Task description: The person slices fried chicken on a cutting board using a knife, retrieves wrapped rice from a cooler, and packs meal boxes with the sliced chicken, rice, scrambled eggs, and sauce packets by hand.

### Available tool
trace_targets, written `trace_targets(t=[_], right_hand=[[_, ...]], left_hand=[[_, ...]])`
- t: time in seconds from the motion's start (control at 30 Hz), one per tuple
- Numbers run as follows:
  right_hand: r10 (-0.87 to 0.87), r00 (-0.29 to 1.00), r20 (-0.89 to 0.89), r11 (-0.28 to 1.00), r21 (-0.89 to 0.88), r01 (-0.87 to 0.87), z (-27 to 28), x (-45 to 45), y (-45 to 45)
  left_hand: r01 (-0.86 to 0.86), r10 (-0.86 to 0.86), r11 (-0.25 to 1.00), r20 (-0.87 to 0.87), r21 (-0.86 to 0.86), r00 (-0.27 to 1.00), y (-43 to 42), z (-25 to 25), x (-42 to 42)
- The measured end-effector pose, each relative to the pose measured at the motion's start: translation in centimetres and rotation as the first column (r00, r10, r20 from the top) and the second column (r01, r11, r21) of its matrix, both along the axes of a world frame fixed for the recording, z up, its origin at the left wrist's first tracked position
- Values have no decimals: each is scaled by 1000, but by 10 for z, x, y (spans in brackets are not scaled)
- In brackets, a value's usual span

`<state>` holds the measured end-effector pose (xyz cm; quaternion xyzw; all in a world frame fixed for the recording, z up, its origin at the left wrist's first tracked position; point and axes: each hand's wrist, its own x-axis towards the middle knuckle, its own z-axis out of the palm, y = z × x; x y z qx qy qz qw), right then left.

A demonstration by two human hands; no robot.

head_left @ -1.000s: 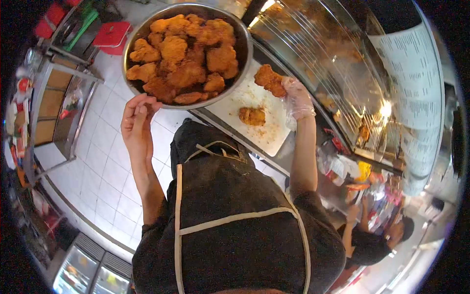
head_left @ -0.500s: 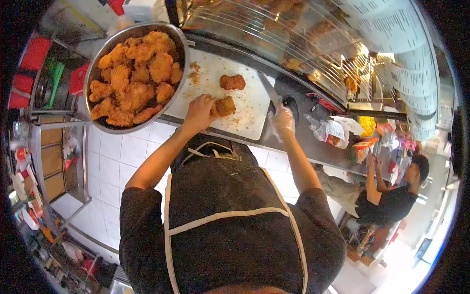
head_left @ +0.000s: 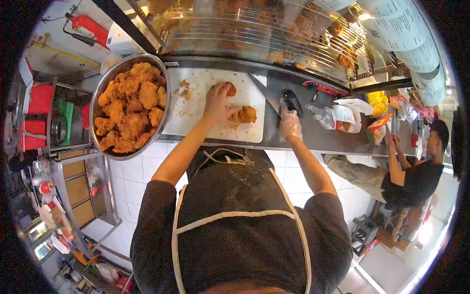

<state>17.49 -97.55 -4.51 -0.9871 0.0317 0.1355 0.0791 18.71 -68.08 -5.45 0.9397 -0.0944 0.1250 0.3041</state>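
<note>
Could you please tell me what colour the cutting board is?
The cutting board is white, with brown crumbs scattered on it; the head view shows it best.

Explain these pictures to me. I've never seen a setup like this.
There's no machine: you're looking from a camera worn on a person's head, forward and down past their apron. A white cutting board, scattered with crumbs, lies on the dark counter. The bare left hand has its fingers over a farther fried piece and its thumb at a nearer piece. The right hand, in a clear plastic glove, holds a knife. Beside the board, a metal bowl is heaped with fried food.
</note>
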Motion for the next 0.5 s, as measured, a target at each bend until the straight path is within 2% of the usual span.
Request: trace_targets(t=[0.03,0.07,0.1,0.13,0.17,0.2,0.27,0.3,0.33,0.37,0.4,0.43,0.47,0.5], right_hand=[[13,999,45,1000,28,-15,-7,-5,-11],[30,996,86,998,51,-35,-10,-11,-20],[47,999,-25,986,161,-42,3,-17,-26],[69,997,-40,985,163,-61,-6,-29,-39],[91,994,-56,983,165,-81,-19,-49,-50],[-53,993,104,954,300,19,-23,-73,-48],[-78,997,16,877,476,61,-27,-103,-40],[-89,996,1,875,478,78,-32,-108,-30],[8,996,-84,903,428,29,-27,-106,-9],[101,980,-171,924,382,-28,-25,-103,9],[155,973,172,903,375,-210,-41,-108,20],[78,993,84,896,431,-107,-51,-101,32],[72,994,79,895,434,-99,-51,-90,41],[53,999,2,891,452,-48,-50,-76,49]], left_hand=[[-21,15,999,123,47,992,4,-7,18],[-22,16,998,119,51,993,10,-24,34],[-35,37,999,-64,33,997,19,-47,50],[-51,54,999,-242,17,969,25,-61,59],[-55,59,998,-243,24,968,25,-66,55],[-42,42,999,-205,3,978,22,-67,50],[-15,14,1000,-179,-7,984,17,-67,48],[43,-50,997,-97,-67,994,10,-68,44],[108,-110,986,-13,-130,994,3,-69,40],[130,-158,975,-155,-179,975,-1,-69,40],[139,-171,973,-167,-185,971,-6,-66,35],[213,-227,972,-168,-99,959,-10,-59,33],[284,-281,959,-173,-8,944,-12,-50,30],[287,-243,949,-276,133,930,-16,-42,20]])
